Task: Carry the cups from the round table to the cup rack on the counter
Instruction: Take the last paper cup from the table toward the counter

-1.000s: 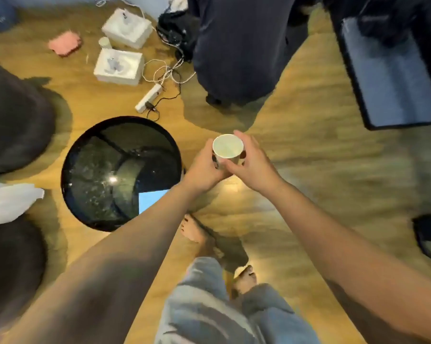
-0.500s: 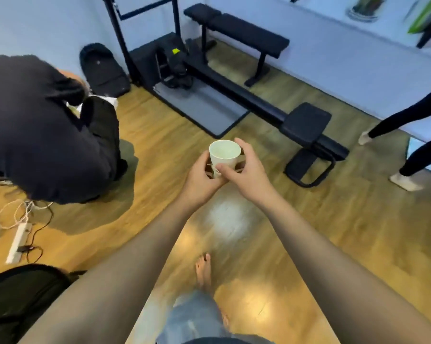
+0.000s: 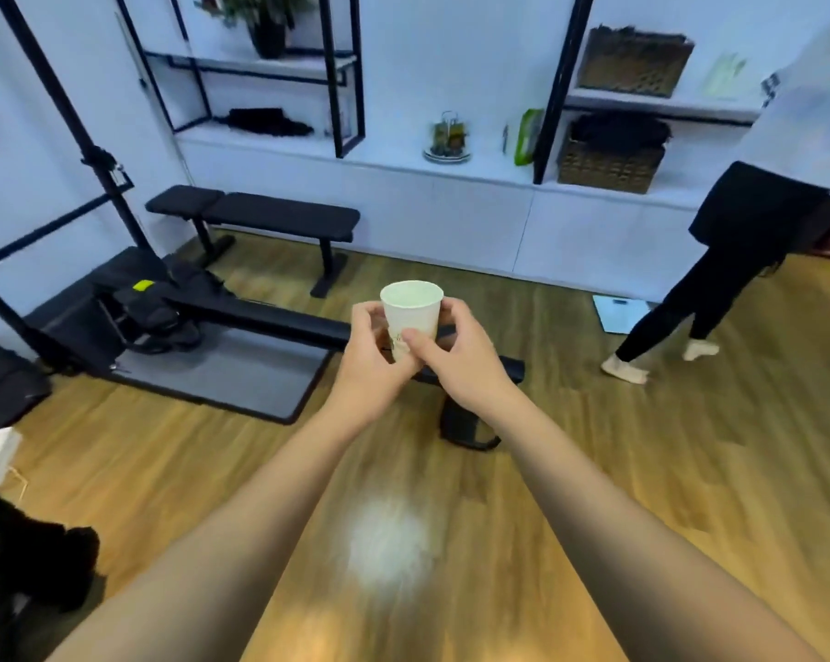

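A: The left hand (image 3: 372, 363) and right hand (image 3: 456, 360), what have they got?

B: Both curl round one white paper cup (image 3: 412, 312), upright, held out at arm's length above the wooden floor (image 3: 642, 470).

A: And beyond it?

B: A black bench (image 3: 255, 215), white shelving (image 3: 475, 164), another person (image 3: 747, 241) walking at right.

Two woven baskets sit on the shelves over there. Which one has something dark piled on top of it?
The lower basket, on the counter level. Dark stuff is heaped over its rim; the upper basket, one shelf higher, shows none.
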`<state>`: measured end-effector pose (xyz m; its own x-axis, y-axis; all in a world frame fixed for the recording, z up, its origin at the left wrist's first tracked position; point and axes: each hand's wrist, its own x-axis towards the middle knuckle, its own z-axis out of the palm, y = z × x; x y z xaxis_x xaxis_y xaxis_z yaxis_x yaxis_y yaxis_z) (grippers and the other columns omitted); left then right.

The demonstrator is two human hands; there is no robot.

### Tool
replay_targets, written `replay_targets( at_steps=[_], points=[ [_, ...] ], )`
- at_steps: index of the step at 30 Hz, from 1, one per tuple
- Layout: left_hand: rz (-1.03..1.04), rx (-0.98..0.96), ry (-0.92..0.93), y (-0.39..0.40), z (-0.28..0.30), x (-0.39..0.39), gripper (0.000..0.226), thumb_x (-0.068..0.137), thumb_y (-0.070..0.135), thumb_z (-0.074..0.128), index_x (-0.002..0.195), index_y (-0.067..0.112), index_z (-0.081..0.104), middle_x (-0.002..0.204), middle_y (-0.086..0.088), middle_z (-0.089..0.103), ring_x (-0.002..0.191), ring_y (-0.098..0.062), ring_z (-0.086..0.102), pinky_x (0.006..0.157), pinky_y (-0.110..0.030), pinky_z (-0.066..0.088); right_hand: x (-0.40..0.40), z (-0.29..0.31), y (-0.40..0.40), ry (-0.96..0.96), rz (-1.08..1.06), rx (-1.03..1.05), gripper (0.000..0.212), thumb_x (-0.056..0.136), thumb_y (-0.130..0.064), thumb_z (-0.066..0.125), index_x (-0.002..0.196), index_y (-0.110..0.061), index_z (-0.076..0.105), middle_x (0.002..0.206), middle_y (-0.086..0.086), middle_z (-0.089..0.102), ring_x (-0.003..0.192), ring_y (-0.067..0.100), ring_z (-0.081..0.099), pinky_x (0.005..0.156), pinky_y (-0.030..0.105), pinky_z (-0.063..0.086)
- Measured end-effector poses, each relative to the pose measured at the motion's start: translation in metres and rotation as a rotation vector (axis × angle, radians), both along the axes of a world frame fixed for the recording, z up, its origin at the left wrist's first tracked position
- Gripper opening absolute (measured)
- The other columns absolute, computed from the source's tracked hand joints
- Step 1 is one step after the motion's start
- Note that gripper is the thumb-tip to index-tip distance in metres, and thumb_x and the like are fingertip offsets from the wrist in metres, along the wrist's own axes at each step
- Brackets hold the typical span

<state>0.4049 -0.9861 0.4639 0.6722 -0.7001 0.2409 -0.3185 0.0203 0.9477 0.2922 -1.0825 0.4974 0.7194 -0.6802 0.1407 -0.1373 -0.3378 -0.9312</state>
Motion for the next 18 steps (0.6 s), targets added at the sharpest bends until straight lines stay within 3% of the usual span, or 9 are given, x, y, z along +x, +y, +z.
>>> replay_targets(
  at_steps=[3,7,10,14,18],
  points=[
    [-0.039,0.001,-0.011,-0.039,0.007,0.011,0.070,0.072,0.055,0.074,0.128,0.039,0.034,0.133,0.011,0.058,0.118,-0.002,0.061,0.080,-0.008,0.052,0.013,0.003,-0.036,-0.020,-0.045,0.000,0.062,0.087,-0.047,0.072,0.139,-0.029,0.044,0.128,-0.012,0.059,0.111,0.008,0.061,0.086,0.029,0.058],
    [-0.064,-0.005,-0.011,-0.092,0.004,0.024,0.073,0.076,0.043,0.081,0.131,0.040,0.033,0.133,0.015,0.055,0.120,-0.001,0.059,0.085,-0.012,0.054,0.030,-0.001,-0.087,-0.031,-0.071,-0.008,0.059,0.089,-0.044,0.072,0.139,-0.029,0.044,0.122,-0.021,0.057,0.107,-0.002,0.058,0.079,0.013,0.051],
    [-0.054,-0.009,-0.018,-0.138,0.001,0.031,0.074,0.075,0.041,0.080,0.134,0.033,0.036,0.133,0.009,0.057,0.119,-0.006,0.060,0.086,-0.019,0.055,0.039,-0.005,-0.132,-0.031,-0.091,-0.016,0.057,0.089,-0.045,0.072,0.137,-0.030,0.045,0.113,-0.029,0.052,0.106,-0.009,0.053,0.088,0.021,0.051],
    [-0.055,-0.034,-0.010,-0.213,-0.002,0.044,0.074,0.076,0.036,0.083,0.135,0.031,0.038,0.133,0.009,0.058,0.119,-0.006,0.062,0.094,-0.030,0.057,0.049,-0.004,-0.205,-0.038,-0.075,-0.022,0.056,0.088,-0.046,0.072,0.136,-0.031,0.046,0.122,-0.018,0.055,0.111,0.000,0.055,0.096,0.032,0.053],
    [-0.054,-0.077,0.003,-0.300,0.004,0.050,0.072,0.075,0.040,0.083,0.132,0.037,0.040,0.127,0.018,0.061,0.115,-0.003,0.065,0.089,-0.026,0.058,0.057,0.011,-0.296,-0.066,-0.048,-0.010,0.050,0.088,-0.046,0.073,0.129,-0.036,0.045,0.120,-0.021,0.055,0.112,0.004,0.057,0.094,0.035,0.055]
  ],
)
